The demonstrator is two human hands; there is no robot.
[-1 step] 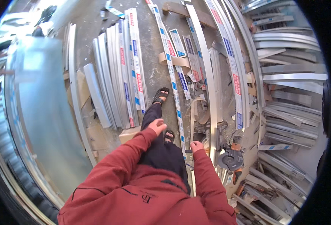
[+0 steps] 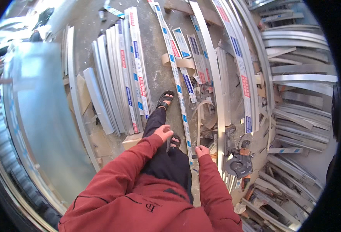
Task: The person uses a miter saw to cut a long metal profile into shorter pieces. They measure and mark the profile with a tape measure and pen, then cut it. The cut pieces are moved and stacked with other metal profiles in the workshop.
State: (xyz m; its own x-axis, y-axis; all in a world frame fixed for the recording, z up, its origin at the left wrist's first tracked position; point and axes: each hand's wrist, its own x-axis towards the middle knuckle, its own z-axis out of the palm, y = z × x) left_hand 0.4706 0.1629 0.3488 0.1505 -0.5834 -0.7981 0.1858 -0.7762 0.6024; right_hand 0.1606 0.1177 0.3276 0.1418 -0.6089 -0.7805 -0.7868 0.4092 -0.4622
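Observation:
My left hand (image 2: pixel 164 132) hangs over my dark trousers, fingers loosely bent and apart, with nothing in it. Beyond it are my feet in black sandals (image 2: pixel 165 99). Closed fingers show on my right hand (image 2: pixel 202 150), between a long taped strip (image 2: pixel 184 116) and a pale metal profile (image 2: pixel 218 96). A small dark end (image 2: pixel 195 156) sticks out beside that hand; what it belongs to is hidden. Right of the profile, a dark round-bodied power tool (image 2: pixel 239 165) with orange parts lies on the floor.
Silver profiles (image 2: pixel 114 77) lie in a row to the left, with a large translucent sheet (image 2: pixel 43 116) farther left. Stacked metal lengths (image 2: pixel 301 79) fill the right side. A curled tan strip (image 2: pixel 207 112) and a cardboard box (image 2: pixel 132 141) lie near my feet.
The view has shifted slightly. My left hand sits a little lower, and its fingers look somewhat more spread. My right hand stays closed in nearly the same place.

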